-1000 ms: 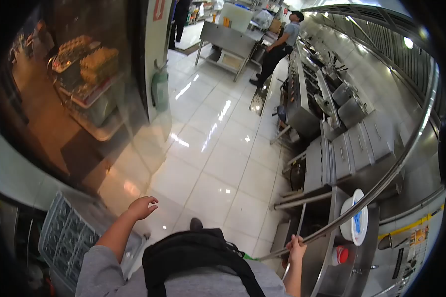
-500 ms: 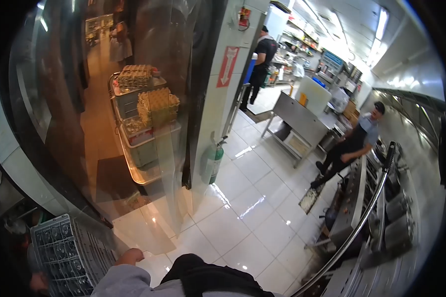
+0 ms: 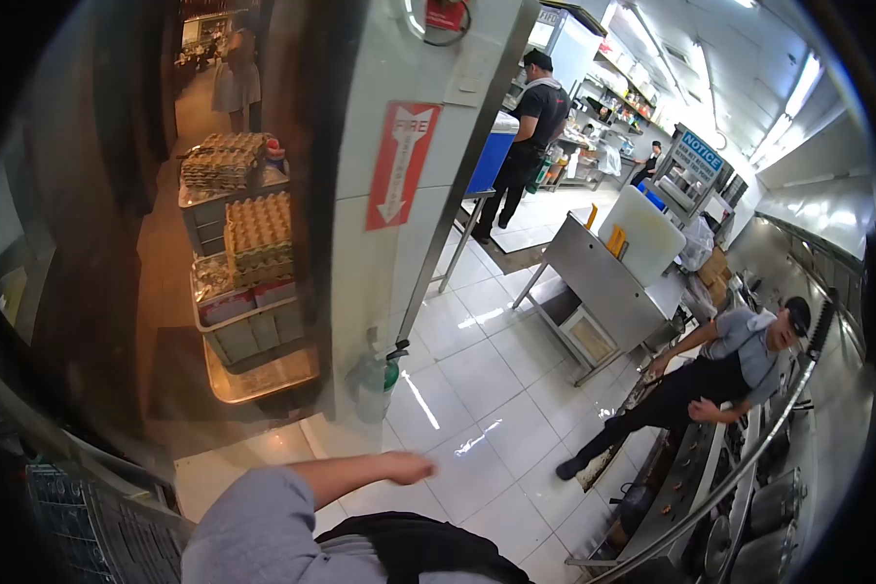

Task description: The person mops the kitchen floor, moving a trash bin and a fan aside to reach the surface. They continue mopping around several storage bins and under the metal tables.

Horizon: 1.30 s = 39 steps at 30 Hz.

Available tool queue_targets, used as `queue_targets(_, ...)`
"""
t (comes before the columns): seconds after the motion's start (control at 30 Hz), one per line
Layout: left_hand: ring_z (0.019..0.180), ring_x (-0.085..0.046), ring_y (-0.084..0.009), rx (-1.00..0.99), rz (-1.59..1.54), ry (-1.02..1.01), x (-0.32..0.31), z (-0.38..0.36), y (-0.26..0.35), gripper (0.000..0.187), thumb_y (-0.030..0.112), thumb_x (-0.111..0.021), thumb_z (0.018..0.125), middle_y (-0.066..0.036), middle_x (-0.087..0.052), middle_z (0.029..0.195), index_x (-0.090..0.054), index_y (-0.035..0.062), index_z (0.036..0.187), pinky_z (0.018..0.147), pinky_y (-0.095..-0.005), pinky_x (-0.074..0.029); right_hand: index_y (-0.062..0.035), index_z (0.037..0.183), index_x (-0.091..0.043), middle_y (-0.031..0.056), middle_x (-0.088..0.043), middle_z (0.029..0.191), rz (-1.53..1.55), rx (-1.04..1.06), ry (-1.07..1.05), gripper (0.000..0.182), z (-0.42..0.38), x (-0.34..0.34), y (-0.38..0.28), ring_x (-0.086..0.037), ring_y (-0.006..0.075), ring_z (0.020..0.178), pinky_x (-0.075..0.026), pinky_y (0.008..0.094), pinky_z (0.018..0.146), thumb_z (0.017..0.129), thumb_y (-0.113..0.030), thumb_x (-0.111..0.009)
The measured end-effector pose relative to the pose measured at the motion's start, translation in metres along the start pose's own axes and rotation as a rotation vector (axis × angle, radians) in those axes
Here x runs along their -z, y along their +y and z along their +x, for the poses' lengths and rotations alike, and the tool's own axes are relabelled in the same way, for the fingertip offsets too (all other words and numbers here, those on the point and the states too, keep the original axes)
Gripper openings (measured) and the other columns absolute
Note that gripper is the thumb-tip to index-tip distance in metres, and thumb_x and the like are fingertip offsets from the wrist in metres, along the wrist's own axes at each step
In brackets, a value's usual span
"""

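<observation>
My left hand (image 3: 409,467) reaches across in front of my body, with the grey sleeve (image 3: 248,521) pushed up the arm. Its back faces me and the fingers bend out of sight, so I cannot see whether they hold anything. Beneath it lies the white tiled floor (image 3: 467,443), which it does not appear to touch. A grey rack (image 3: 127,530) with glasses stands at the lower left, apart from the hand and partly in shadow. My right hand is out of view.
Plastic curtain strips hang at the left, before a cart (image 3: 253,336) with bins and egg trays (image 3: 260,231). A green cylinder (image 3: 372,380) stands by the wall. One person (image 3: 715,370) leans near the stove (image 3: 686,467); another (image 3: 535,122) works farther back. A steel table (image 3: 599,282) stands mid-room.
My left hand has swung right, away from the rack. My view has shifted, and the wall and fire sign look closer. The person by the stove appears nearer, with arms spread.
</observation>
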<state>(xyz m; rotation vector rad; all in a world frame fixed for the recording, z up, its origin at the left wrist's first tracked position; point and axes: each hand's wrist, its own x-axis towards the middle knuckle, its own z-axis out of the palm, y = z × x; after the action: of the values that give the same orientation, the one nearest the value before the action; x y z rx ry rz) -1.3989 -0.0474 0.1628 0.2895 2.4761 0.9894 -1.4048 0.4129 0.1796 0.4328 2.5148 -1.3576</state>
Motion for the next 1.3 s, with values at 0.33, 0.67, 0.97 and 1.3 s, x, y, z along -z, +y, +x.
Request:
queue_targets(0.33, 0.082, -0.063, -0.0206, -1.468, 0.233, 0.825, 0.337, 0.061, 0.323, 0.006, 0.009, -0.059, 0.085, -0.001, -0.063, 0.090, -0.061, 0.0096, 0.091, 0.073, -0.0332, -0.051, -0.0081, 0.065, -0.043, 0.0032, -0.048, 0.054, 0.028, -0.015, -0.033, 0.030, 0.251, -0.015, -0.041, -0.046, 0.0143, 0.046, -0.035, 0.0322, 0.047, 0.086, -0.018, -0.063)
queue_targets(0.67, 0.070, -0.066, -0.0197, -1.400, 0.514, 1.030, 0.465, 0.210, 0.302, 0.004, 0.016, -0.060, 0.088, 0.000, -0.068, 0.084, -0.059, 0.0122, 0.089, 0.063, -0.0307, -0.053, -0.0060, 0.057, -0.048, 0.0038, -0.050, 0.050, 0.270, -0.071, 0.014, 0.033, 0.429, -0.008, -0.091, -0.047, 0.0136, 0.041, -0.035, 0.0317, 0.040, 0.085, -0.012, -0.063)
queue_targets(0.97, 0.068, -0.064, -0.0241, -0.806, 0.367, 0.819, 0.616, 0.385, 0.164, 0.036, 0.010, -0.067, 0.075, -0.008, -0.067, 0.084, -0.062, 0.0181, 0.109, 0.061, -0.0326, -0.051, -0.0061, 0.052, -0.044, 0.0017, -0.050, 0.049, 0.187, 0.020, 0.210, 0.036, 0.538, -0.037, -0.078, -0.047, 0.0126, 0.043, -0.037, 0.0318, 0.042, 0.080, -0.006, -0.067)
queue_targets(1.3, 0.087, -0.065, -0.0337, 0.136, 0.699, -0.096, 0.745, 0.560, 0.015, 0.060, 0.031, -0.056, 0.092, -0.015, -0.068, 0.099, -0.030, 0.0172, 0.145, 0.075, -0.0434, -0.051, -0.0046, 0.053, -0.050, 0.0042, -0.052, 0.048, 0.032, -0.065, 0.280, 0.035, 0.656, -0.042, -0.254, -0.049, 0.0133, 0.043, -0.039, 0.0318, 0.043, 0.083, -0.012, -0.065)
